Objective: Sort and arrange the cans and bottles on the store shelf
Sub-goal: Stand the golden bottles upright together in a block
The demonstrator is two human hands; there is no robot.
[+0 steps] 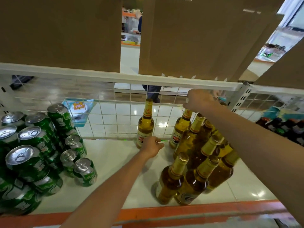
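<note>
One amber bottle point(145, 124) upright, gold-capped; left hand point(152, 146) beside base

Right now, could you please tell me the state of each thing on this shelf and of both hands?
Green cans: upright, sealed, some stacked two high, at the left.
Lone beer bottle: upright, capped, by the wire back.
Clustered beer bottles: upright, capped, tightly grouped at the right.
Left hand: at the lone bottle's base; grip unclear.
Right hand: gripping the top of the rear beer bottle.
</note>
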